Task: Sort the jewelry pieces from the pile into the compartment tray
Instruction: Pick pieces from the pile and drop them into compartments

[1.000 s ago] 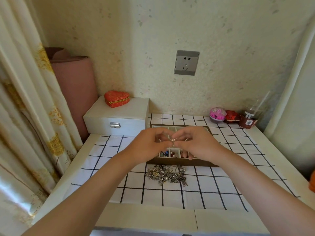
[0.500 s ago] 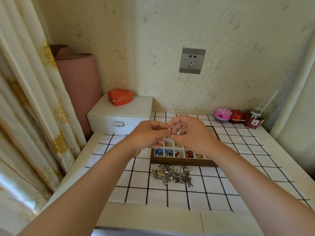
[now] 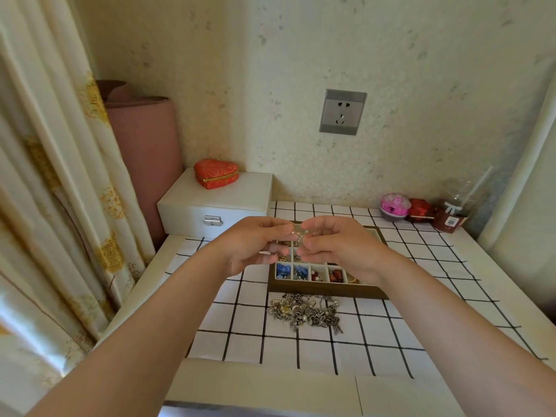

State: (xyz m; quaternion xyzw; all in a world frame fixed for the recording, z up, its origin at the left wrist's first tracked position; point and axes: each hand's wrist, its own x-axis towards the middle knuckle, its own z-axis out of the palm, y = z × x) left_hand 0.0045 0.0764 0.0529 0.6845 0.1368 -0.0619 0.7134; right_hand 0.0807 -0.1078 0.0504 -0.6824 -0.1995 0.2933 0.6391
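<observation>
Both my hands hover above the wooden compartment tray [image 3: 316, 291]. My left hand [image 3: 255, 245] and my right hand [image 3: 337, 245] pinch a small thin metal jewelry piece [image 3: 298, 236] between their fingertips. The tray's front row holds blue, red and pearl-like pieces; my hands hide much of its back rows. A tangled pile of silver and gold jewelry [image 3: 305, 313] lies on the checked cloth just in front of the tray.
A white jewelry box [image 3: 216, 203] with a red heart-shaped case [image 3: 216, 173] on top stands at the back left. A pink ball [image 3: 394, 206], a red item and a plastic cup [image 3: 454, 212] stand at the back right. A curtain hangs on the left.
My hands stayed together over the tray, holding the small piece, and shifted slightly; the fingers have spread a little apart around it. The camera view tilted a bit.
</observation>
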